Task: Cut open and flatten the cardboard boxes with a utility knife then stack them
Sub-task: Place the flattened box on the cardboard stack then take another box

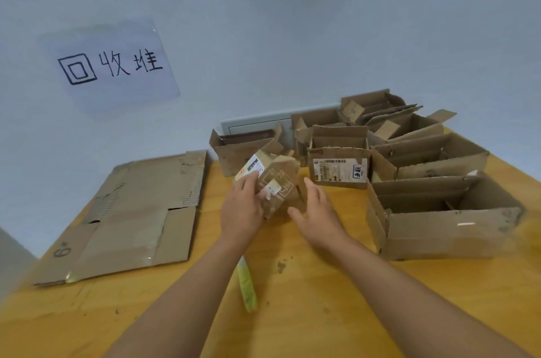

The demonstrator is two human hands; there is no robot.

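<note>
Head view: we look down at a wooden table (307, 299) against a wall.
Left hand (243, 211): grasping a small taped box (272, 182), held above mid-table.
Right hand (316, 211): released, fingers straight, just beside it.
Knife (247, 287): one, near our left forearm.
Risk: we judge an arm could knock the knife.
Count: one flattened sheet (131, 217); roughly seven open boxes (439, 211).

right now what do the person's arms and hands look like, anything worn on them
Both forearms are bare all the way to the bottom edge of the head view, with no sleeves showing. The left hand and the right hand wear no gloves, and no watch, bracelet or ring is visible on either. The image is slightly blurred, so finer marks cannot be made out.
</note>
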